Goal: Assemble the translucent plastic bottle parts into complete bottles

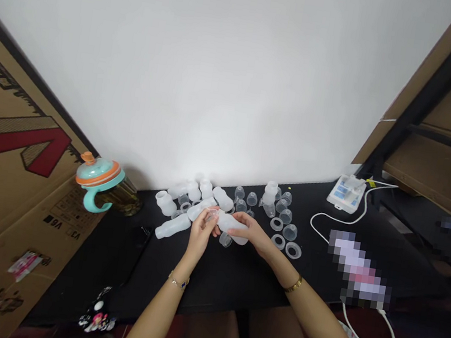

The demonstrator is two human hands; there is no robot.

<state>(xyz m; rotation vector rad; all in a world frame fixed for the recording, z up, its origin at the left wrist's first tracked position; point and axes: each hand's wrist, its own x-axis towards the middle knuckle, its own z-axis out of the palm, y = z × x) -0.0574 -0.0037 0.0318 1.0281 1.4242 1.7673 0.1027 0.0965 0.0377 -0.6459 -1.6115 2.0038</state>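
My right hand (250,231) is wrapped round a white baby bottle (231,224) that lies tilted, its neck toward the left. At that neck my left hand (203,227) pinches a small clear piece, maybe a nipple; the fingers partly hide it. Several white bottles lie or stand around the hands, among them a long one (173,226) left of my left hand and an upright one (270,191) farther back on the right. Clear domed caps (290,232) and ring collars (293,251) are spread to the right of my right hand. Another clear cap (225,240) sits just below the held bottle.
A lidded drinking jug (100,184) with a turquoise handle stands at left, beside a large cardboard box (5,170). On the black table (225,282) lie a dark phone-like slab (134,251), a power strip (347,193) and a white cable (330,217). A white wall closes the back.
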